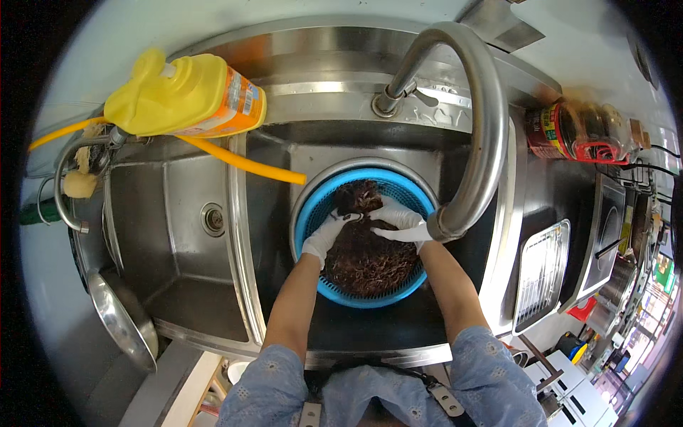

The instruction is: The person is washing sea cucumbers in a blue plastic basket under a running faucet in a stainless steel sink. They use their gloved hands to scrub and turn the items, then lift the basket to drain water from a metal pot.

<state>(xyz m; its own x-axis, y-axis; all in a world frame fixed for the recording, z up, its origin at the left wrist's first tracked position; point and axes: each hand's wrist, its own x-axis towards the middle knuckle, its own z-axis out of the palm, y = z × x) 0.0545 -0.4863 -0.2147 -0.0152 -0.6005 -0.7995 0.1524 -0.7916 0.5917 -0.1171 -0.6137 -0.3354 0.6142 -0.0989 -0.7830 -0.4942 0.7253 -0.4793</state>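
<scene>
My left hand [324, 238] and my right hand [397, 215], both in white gloves, are inside a blue plastic colander [364, 304]. Between them they grip a clump of dark brown stringy food [358, 196], lifted towards the colander's far side. More of the same loose strands [371, 267] cover the bottom; their exact kind is unclear. The colander sits in a round metal basin [296, 213] in the right-hand sink. Over my right hand hangs the spout of a steel faucet [493, 133]. A white streak below its mouth could be water or glove; I cannot tell which.
A yellow hose [256, 166] reaches over the sink divider [240, 224] from the left, below a yellow pump bottle [181, 101]. Left lies a second sink basin [200, 176], with a metal bowl [122, 320] beside it. Right are a wire-rack tray [541, 275] and large bottles [581, 131].
</scene>
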